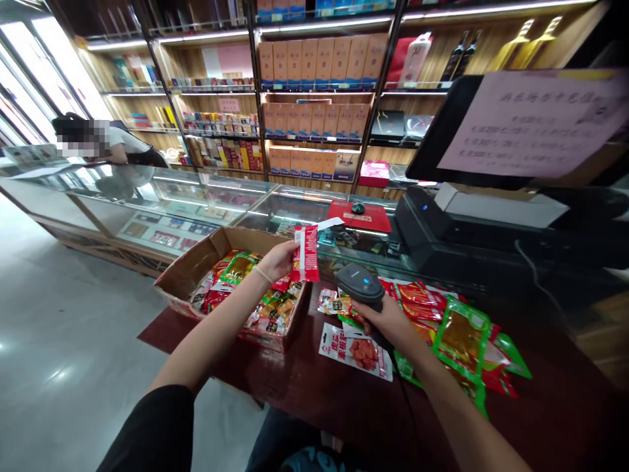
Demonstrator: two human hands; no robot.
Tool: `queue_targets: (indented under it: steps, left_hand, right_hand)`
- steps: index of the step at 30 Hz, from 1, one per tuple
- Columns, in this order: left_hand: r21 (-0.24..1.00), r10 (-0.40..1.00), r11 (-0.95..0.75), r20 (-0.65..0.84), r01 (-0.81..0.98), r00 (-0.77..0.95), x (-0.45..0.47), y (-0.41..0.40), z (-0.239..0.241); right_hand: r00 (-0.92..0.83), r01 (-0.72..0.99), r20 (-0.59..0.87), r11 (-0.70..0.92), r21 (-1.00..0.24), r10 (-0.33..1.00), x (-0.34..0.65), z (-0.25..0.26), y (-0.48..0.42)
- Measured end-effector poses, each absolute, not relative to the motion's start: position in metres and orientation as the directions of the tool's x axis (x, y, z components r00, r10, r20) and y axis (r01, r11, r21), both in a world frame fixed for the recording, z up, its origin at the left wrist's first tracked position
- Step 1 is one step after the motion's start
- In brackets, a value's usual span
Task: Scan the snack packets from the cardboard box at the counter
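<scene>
My left hand (279, 260) is closed on a red and white snack packet (306, 252), held upright above the right end of a cardboard box (189, 269) full of snack packets. My right hand (388, 319) grips a dark handheld barcode scanner (360, 283) with a small blue light, its head turned toward the raised packet. Below the scanner lies a white packet with a red picture (354, 351) on the dark red counter (314, 387). To the right lies a heap of green and red snack packets (459, 337).
A black checkout terminal with a tilted screen and a pink notice (531, 121) stands at the right. Glass display counters (206, 203) run behind, with a red mat and a mouse (358, 208). Shelves of boxed goods fill the back wall. A person (122, 151) leans at the far left counter.
</scene>
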State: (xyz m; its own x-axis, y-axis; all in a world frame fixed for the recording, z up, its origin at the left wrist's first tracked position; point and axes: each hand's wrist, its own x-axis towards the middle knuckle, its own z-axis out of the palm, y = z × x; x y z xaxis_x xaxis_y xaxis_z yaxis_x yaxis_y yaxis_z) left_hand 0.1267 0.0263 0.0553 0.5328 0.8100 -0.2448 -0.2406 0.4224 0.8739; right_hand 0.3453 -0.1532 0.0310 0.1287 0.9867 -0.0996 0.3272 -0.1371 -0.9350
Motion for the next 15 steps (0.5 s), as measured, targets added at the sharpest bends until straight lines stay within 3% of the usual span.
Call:
queue_targets:
  steps: [5,11,15]
  left_hand:
    - [0.946,0.846,0.292,-0.186,-0.142,0.5,0.153,0.007,0.047]
    - [0.991,0.716,0.135,-0.106,0.013,0.69,0.166,0.001,0.042]
    - [0.978,0.628,-0.135,-0.041,0.161,0.777,0.172,0.002,0.045]
  right_hand:
    - [0.159,0.322,-0.11,-0.157,-0.934,0.981,0.356,0.032,-0.167]
    - [0.248,0.298,-0.09,-0.165,-0.94,0.965,0.368,0.033,-0.18]
    - [0.321,0.279,-0.087,-0.182,-0.943,0.943,0.374,0.036,-0.191]
